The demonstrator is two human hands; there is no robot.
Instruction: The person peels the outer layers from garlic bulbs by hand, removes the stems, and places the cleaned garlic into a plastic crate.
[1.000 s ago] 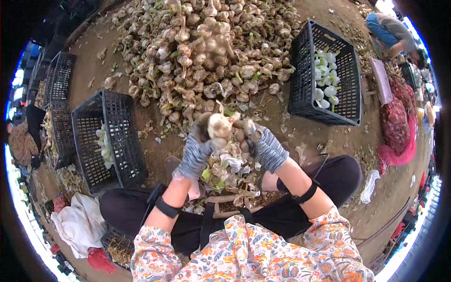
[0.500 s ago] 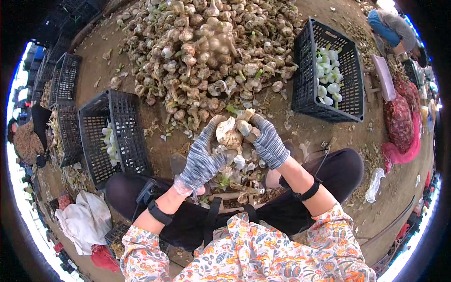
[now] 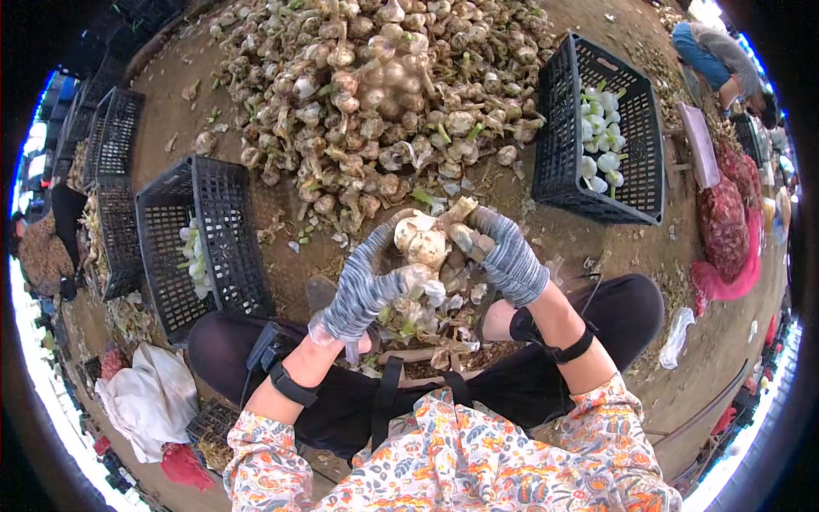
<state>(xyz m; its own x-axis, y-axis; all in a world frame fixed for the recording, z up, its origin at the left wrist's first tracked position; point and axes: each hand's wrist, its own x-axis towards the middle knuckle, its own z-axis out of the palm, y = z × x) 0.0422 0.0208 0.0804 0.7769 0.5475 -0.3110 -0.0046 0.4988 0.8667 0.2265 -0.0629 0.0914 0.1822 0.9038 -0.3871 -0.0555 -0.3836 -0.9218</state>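
Cupping a garlic bulb (image 3: pixel 421 240), left-hand fingers (image 3: pixel 380 241) curled; right-hand fingers (image 3: pixel 479 232) pinching its stem (image 3: pixel 458 210).

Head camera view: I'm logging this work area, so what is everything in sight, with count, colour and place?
garlic bulb: one, cream and brown, between the hands
garlic pile: too many to count, tan and brown, ahead
near crates: two, black, left and right of the pile
cleaned bulbs: several, white with green, inside both
far crates: several, black, left edge
skins and scraps: many, pale, between the feet
cloth: one, white, lower left
filled net sacks: count unclear, red, right
board: one, pale pink, right
other people: two, upper right and left edge
floral shirt: one, white and orange, bottom
left hand: one, grey striped glove, cupping bulb
right hand: one, same glove, by its stem
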